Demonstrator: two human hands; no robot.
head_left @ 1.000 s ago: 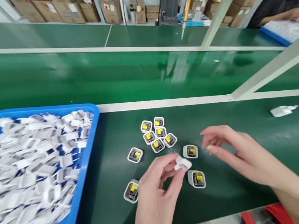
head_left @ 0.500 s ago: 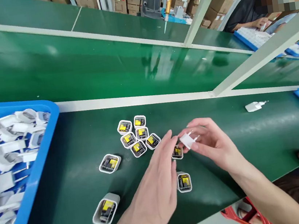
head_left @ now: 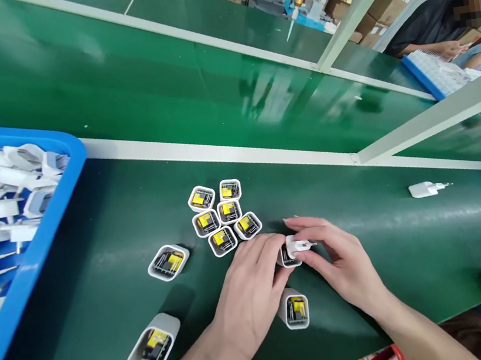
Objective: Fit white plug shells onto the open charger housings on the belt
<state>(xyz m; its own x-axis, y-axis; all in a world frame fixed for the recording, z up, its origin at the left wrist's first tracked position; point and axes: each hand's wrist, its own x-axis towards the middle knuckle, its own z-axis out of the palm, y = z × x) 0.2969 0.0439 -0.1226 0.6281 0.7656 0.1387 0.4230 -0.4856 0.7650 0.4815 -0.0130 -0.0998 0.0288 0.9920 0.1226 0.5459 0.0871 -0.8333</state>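
Note:
My left hand (head_left: pixel 249 285) is closed around a white charger housing (head_left: pixel 284 258), its open end facing right with dark parts inside. Pinched between the thumb and fingers of my right hand (head_left: pixel 336 253) is a white plug cap with two pins (head_left: pixel 297 245), which overlaps the mouth of that housing. I cannot tell whether the cap is seated. Just below stands another open charger housing (head_left: pixel 295 310) with a yellow component inside. Several similar housings (head_left: pixel 223 240) stand in a cluster beyond my left hand.
Two more open housings, one upper (head_left: pixel 169 263) and one lower (head_left: pixel 152 346), lie to the left. A blue tray (head_left: pixel 79 151) holds many white plug parts. A white plug (head_left: pixel 428 188) lies at right, below a metal frame rail (head_left: pixel 228 153). A person (head_left: pixel 428 25) sits across the bench.
My right hand has brought the plug cap left and down onto the housing's mouth. My left hand has closed around that housing. The camera view has tilted and shifted.

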